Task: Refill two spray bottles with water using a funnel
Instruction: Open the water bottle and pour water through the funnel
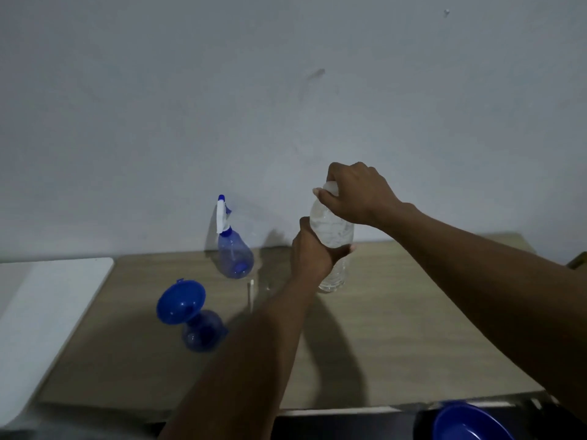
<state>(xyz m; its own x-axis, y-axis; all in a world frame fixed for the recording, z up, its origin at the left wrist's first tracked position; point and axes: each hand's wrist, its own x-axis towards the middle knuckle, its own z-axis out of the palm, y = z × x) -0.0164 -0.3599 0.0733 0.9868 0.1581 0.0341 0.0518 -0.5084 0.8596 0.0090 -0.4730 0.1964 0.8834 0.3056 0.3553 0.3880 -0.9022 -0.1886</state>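
Observation:
A clear plastic water bottle (pixel 333 230) stands upright on the wooden table (pixel 413 328). My left hand (pixel 313 252) is wrapped around its middle. My right hand (pixel 355 193) grips the white cap on top. Left of it, by the wall, stands a blue spray bottle (pixel 235 252) with its white and blue trigger head on. Nearer and further left, a second blue bottle (pixel 201 331) has no head; a blue funnel (pixel 181 301) sits in its neck. A thin white tube (pixel 251 293) lies on the table between the bottles.
A white surface (pixel 47 300) adjoins the table on the left. A blue bowl-shaped object (pixel 467 423) sits below the table's front edge at bottom right. A grey wall (pixel 286 106) rises directly behind the table.

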